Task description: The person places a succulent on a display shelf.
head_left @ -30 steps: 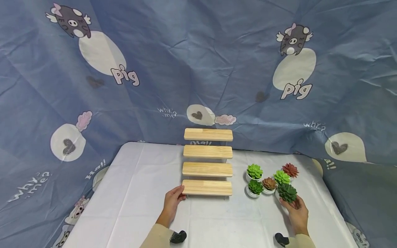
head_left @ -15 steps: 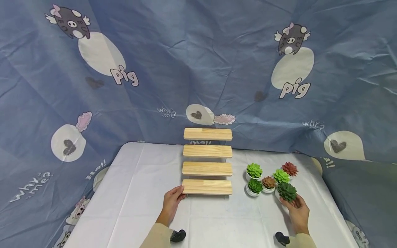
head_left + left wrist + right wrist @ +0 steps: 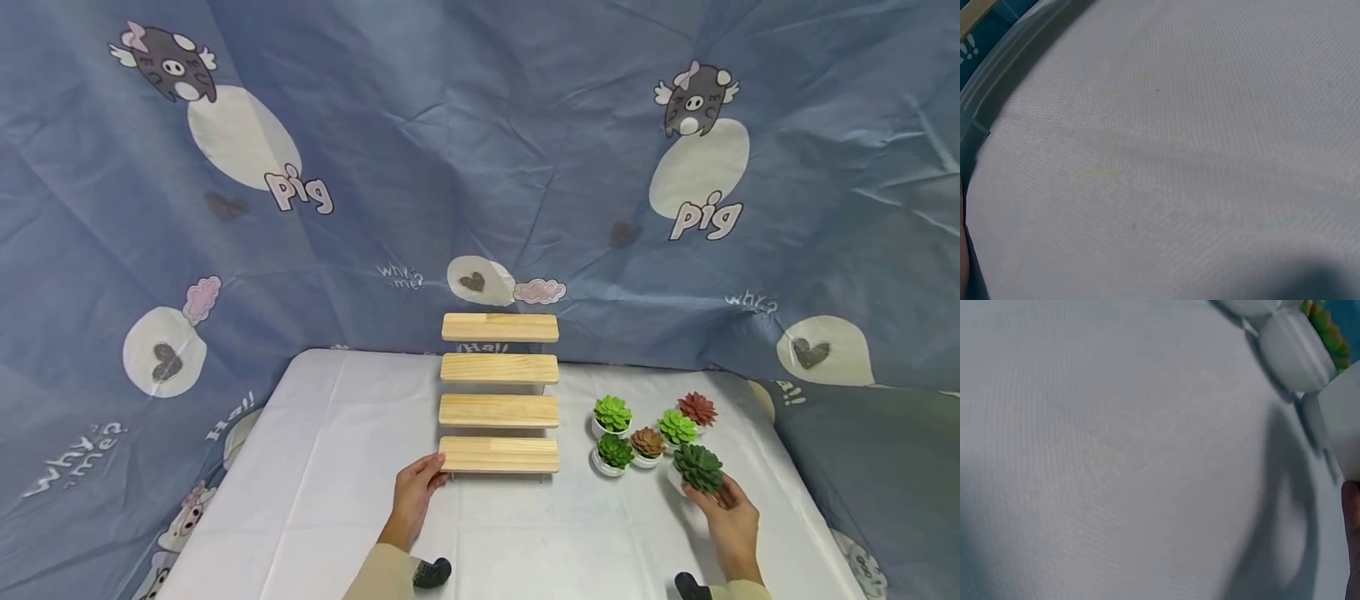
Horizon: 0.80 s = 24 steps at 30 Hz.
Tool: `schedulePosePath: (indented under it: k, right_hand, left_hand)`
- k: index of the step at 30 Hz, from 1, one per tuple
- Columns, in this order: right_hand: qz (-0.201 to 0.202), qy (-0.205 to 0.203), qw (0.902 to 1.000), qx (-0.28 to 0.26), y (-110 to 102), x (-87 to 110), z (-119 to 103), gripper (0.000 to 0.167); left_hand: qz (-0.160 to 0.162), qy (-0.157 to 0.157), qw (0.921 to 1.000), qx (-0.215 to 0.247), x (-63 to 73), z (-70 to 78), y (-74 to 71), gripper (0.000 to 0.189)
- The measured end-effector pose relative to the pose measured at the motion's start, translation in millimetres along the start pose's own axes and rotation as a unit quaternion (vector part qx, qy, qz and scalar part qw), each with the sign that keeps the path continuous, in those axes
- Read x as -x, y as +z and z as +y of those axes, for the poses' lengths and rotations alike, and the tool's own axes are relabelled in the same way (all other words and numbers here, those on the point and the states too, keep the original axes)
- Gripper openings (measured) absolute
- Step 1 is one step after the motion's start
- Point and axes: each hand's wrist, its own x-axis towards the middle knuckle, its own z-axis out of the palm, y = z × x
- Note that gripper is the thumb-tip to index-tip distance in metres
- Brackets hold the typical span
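In the head view my left hand (image 3: pixel 416 493) grips the left end of the lowest board of a four-tier wooden stand (image 3: pixel 498 455), with the thumb at the board's edge. My right hand (image 3: pixel 731 521) holds a potted succulent with dark green leaves (image 3: pixel 698 467) by its white pot. The right wrist view has this pot (image 3: pixel 1344 422) at its right edge, with a fingertip (image 3: pixel 1351 503) against it. Beside it stand several other potted succulents, among them a brown one (image 3: pixel 647 442), a bright green one (image 3: pixel 677 426) and a red one (image 3: pixel 697 409).
Left of these are a light green succulent (image 3: pixel 612 412) and a mid-green one (image 3: pixel 616 451), near the stand's right side. A white cloth (image 3: pixel 360 433) covers the table. Blue printed fabric (image 3: pixel 480 167) hangs behind and at both sides.
My right hand has shifted slightly right and toward me with the dark green succulent, widening its gap from the other pots. My left hand stays on the stand. The head view has tilted a little.
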Motion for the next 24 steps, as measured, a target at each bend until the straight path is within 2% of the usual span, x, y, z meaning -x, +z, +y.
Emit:
schedulePosePath:
  k: [2, 7, 12, 16, 21, 24]
  right_hand:
    - [0.001, -0.001, 1.0000, 0.009, -0.8, -6.8, 9.7, 0.086]
    - [-0.009, -0.025, 0.9996, -0.007, 0.2, -34.5, 40.0, 0.084]
    - [-0.053, -0.069, 0.9941, -0.064, 1.9, -36.5, 34.8, 0.078]
    - [-0.100, -0.104, 0.9862, -0.081, 7.4, -22.3, 15.5, 0.075]
    - [-0.154, -0.125, 0.9795, -0.036, 23.5, 20.1, -36.9, 0.076]
    - [-0.180, -0.126, 0.9753, -0.015, 35.8, 38.5, -58.4, 0.074]
  left_hand:
    - [-0.001, 0.001, 1.0000, -0.001, 0.4, -1.4, -0.7, 0.020]
    - [0.004, 0.007, 1.0000, 0.000, 1.3, -1.8, -1.0, 0.016]
    - [0.006, 0.003, 0.9999, 0.008, 0.1, -2.4, -0.5, 0.013]
    - [0.004, 0.003, 0.9999, 0.011, -0.9, -2.5, 0.8, 0.013]
    - [0.002, 0.002, 0.9999, 0.014, -0.2, -1.7, 1.5, 0.011]
    - [0.000, 0.001, 0.9999, 0.012, 0.6, -1.3, 0.4, 0.013]
